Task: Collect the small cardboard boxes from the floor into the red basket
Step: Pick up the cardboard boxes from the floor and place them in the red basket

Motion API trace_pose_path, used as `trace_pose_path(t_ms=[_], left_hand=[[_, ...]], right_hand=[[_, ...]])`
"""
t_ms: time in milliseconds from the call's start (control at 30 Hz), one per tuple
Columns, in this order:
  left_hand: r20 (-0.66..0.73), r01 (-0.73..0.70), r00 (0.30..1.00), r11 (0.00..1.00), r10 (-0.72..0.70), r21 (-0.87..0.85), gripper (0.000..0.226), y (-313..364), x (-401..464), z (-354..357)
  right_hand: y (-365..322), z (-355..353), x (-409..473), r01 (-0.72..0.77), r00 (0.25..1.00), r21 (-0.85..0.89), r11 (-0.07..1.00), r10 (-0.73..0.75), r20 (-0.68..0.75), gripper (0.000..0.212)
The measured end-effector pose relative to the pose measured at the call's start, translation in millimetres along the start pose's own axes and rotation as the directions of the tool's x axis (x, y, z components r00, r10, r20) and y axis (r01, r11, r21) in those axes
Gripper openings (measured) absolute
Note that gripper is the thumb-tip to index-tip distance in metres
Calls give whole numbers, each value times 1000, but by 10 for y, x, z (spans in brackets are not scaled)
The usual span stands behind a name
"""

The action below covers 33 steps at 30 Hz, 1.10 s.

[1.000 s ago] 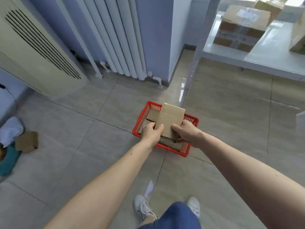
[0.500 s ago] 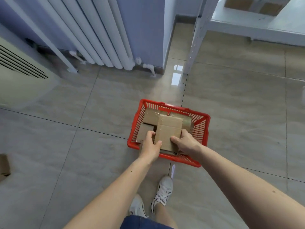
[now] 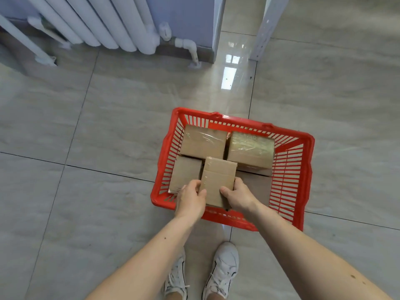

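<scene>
A red plastic basket (image 3: 290, 169) stands on the tiled floor just in front of my feet. Inside it lie three small cardboard boxes: one at the back left (image 3: 203, 140), one at the back right (image 3: 251, 150) and one at the front left (image 3: 186, 174). A further small cardboard box (image 3: 217, 178) is held over the basket's near middle. My left hand (image 3: 190, 200) grips its left side and my right hand (image 3: 238, 197) grips its right side, thumbs on top. The box's near end is hidden behind my hands.
A white radiator (image 3: 97, 22) with a pipe (image 3: 188, 46) runs along the blue wall at the back left. A white shelf leg (image 3: 266, 29) stands at the back right. My white shoes (image 3: 223, 269) stand close behind the basket on the grey tiles.
I have stepped closer and looked further down, so the basket fills more of the view. The box in both hands has gone lower, into the basket's near middle.
</scene>
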State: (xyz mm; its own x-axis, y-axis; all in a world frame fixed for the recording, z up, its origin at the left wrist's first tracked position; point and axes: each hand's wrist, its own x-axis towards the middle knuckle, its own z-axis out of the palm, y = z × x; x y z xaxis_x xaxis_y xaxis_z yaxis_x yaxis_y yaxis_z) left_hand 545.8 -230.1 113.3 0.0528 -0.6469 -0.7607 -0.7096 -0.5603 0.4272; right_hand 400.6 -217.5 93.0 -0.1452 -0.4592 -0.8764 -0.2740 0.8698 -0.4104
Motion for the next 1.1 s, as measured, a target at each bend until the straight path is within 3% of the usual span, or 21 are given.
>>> trace_pose_path(t_ms=[333, 667, 800, 1100], left_hand=[[28, 16, 999, 989, -20, 147, 46, -377, 606, 283], [71, -4, 997, 983, -9, 181, 44, -368, 546, 251], [47, 17, 999, 993, -23, 114, 43, -243, 323, 107], [19, -60, 998, 998, 60, -17, 27, 640, -781, -463]], right_hand=[[286, 397, 685, -19, 1000, 38, 999, 20, -24, 46], [267, 429, 620, -70, 997, 20, 997, 71, -31, 58], [179, 263, 304, -81, 995, -14, 997, 80, -64, 63], [-219, -420, -1106, 17, 984, -6, 1000, -18, -174, 40]])
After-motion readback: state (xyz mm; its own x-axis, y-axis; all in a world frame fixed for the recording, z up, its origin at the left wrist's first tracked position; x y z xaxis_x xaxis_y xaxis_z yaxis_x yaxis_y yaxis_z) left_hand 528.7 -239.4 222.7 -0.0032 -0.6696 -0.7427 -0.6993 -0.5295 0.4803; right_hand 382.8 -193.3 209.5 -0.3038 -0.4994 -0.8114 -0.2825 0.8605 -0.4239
